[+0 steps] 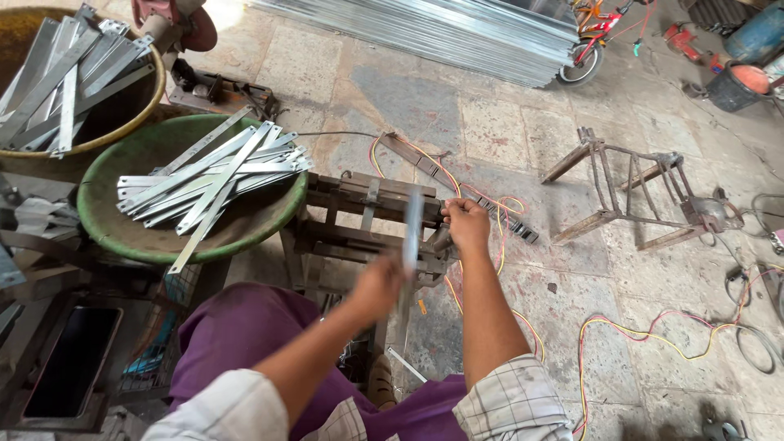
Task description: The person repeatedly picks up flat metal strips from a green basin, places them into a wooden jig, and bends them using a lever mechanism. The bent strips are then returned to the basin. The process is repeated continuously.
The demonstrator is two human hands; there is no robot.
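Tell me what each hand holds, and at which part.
The left hand grips the lower end of a blurred metal strip. The right hand closes on a handle of the metal stand; the exact part cannot be told.

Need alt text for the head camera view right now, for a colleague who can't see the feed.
A seated person's left hand holds a blurred flat metal strip upright at a small metal bench machine, while the right hand grips its right side. To the left, a green basin holds more metal strips; coloured wires trail across the stone floor.
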